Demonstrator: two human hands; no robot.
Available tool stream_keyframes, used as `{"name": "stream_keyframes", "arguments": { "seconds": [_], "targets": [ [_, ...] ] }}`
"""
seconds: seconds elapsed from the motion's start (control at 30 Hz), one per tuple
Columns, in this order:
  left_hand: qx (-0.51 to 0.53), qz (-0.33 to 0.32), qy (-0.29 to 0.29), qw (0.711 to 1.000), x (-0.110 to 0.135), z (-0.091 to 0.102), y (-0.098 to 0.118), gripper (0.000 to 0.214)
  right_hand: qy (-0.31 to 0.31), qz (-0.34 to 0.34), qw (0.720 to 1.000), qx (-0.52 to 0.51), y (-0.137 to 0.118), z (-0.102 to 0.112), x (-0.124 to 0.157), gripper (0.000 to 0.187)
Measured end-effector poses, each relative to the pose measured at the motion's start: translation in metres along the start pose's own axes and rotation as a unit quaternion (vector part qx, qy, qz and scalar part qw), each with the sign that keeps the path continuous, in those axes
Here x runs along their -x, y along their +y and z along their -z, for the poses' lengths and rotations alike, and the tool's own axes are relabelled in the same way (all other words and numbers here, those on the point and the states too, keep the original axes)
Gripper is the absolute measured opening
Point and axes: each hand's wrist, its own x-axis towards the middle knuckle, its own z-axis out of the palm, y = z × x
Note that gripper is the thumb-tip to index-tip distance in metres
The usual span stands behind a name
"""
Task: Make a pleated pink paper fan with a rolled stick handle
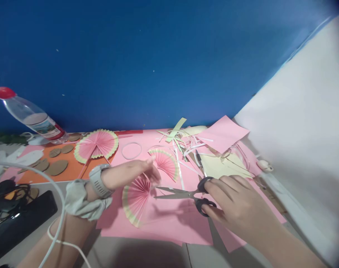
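Observation:
In my right hand (pixel 233 201) is a pair of black-handled scissors (pixel 183 193), its fingers in the loops. The blades are parted and point left, toward my left hand (pixel 145 173). That hand, with a watch (pixel 99 180) and a pale scrunchie (pixel 85 201) at its wrist, reaches over a pleated pink paper fan (pixel 136 199) with a yellow-green edge. Its fingers are smeared by motion, so whether they grip the fan is unclear. Just beyond lies another pleated fan piece (pixel 168 163). A larger round pleated fan (pixel 98 145) rests to the left.
Pink sheets (pixel 191 227) cover the work surface. Paper strips (pixel 180 139), a pen (pixel 199 160) and pale yellow paper (pixel 223 165) lie behind the scissors. Cardboard discs (pixel 57 167), a tilted-looking bottle (pixel 41 121) and a white cable (pixel 62 201) are at left. A blue wall (pixel 147 67) stands behind.

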Motion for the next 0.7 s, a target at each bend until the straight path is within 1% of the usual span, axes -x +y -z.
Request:
{"name": "stream_keyframes", "arguments": {
  "seconds": [0.07, 0.1, 0.17, 0.33, 0.43, 0.57, 0.63, 0.7],
  "targets": [
    [0.09, 0.004, -0.076, 0.993, 0.003, -0.005, 0.003, 0.069, -0.001, 0.005, 1.0, -0.003, 0.0, 0.0, -0.001, 0.012],
    [0.104, 0.01, -0.086, 0.991, 0.004, -0.007, 0.002, 0.067, -0.001, 0.006, 1.0, -0.005, 0.0, 0.001, -0.002, 0.012],
    [0.114, 0.016, -0.083, 0.99, 0.005, -0.01, -0.002, 0.059, -0.002, 0.01, 1.0, -0.005, -0.001, 0.0, -0.002, 0.013],
    [0.138, 0.01, -0.05, 0.989, 0.006, -0.01, -0.008, 0.041, 0.003, 0.012, 1.0, 0.003, 0.0, -0.003, 0.001, 0.014],
    [0.105, 0.013, -0.016, 0.994, 0.008, -0.007, -0.007, 0.039, -0.007, 0.01, 1.0, 0.003, 0.001, -0.004, 0.004, 0.014],
    [0.037, 0.016, 0.026, 0.999, 0.011, -0.004, -0.006, 0.034, -0.079, 0.006, 0.996, -0.036, 0.004, -0.005, 0.006, 0.011],
    [-0.009, 0.028, 0.048, 0.998, 0.011, -0.005, -0.008, 0.033, -0.116, -0.008, 0.992, -0.049, 0.007, -0.005, 0.008, 0.01],
    [-0.053, 0.038, 0.079, 0.995, 0.011, -0.007, -0.01, 0.032, -0.137, -0.026, 0.989, -0.042, 0.013, -0.006, 0.013, 0.007]
  ]
}}
